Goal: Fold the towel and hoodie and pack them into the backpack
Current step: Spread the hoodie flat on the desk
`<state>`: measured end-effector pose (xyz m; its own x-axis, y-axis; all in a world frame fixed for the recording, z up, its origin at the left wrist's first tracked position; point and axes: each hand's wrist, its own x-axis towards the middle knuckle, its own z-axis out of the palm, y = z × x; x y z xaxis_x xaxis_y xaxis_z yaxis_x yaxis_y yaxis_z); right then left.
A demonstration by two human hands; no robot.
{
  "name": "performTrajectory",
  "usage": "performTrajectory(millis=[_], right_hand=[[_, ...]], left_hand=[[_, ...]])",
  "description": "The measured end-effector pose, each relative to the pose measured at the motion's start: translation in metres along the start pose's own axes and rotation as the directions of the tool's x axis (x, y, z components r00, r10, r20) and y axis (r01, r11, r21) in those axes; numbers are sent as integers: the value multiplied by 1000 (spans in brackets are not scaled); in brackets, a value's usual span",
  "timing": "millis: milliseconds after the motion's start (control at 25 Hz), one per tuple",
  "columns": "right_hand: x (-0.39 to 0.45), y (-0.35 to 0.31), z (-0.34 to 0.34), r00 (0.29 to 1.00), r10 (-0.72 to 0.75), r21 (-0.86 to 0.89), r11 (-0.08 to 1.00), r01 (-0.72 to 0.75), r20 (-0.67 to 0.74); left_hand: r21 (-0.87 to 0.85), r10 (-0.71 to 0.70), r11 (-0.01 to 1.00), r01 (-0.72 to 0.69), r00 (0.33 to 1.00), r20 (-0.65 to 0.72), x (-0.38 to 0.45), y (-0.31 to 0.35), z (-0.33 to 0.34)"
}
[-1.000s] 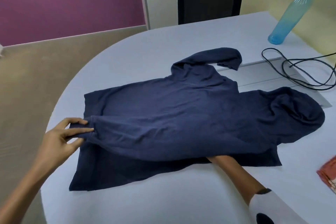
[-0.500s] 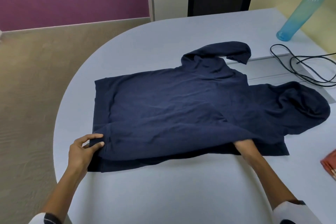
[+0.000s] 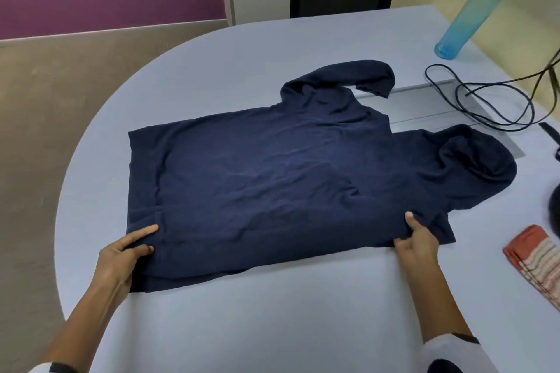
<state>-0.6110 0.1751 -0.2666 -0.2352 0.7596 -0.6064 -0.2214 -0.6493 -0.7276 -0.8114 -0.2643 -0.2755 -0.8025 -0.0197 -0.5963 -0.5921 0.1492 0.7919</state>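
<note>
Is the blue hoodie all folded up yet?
Only partly. The hoodie has its near side folded over, but the hood and far sleeve lie spread.

Both the left hand and right hand grip the navy hoodie spread on the table.
</note>
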Motion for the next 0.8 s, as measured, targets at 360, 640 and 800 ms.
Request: performTrajectory(millis=[360,640,800], right_hand=[[39,-33,-15,987,154,32,987,-155,37],[64,-37,-19,984,-125,-445,894,56,-128],[67,-41,-15,956,-271,-757,646,96,-110]], left_hand=[[-61,-19,998,16,999,-51,-10,-7,7],[-63,-14,998,7,993,-120,-9,-13,12],[-41,25,999,-33,984,-174,-9,-12,16]])
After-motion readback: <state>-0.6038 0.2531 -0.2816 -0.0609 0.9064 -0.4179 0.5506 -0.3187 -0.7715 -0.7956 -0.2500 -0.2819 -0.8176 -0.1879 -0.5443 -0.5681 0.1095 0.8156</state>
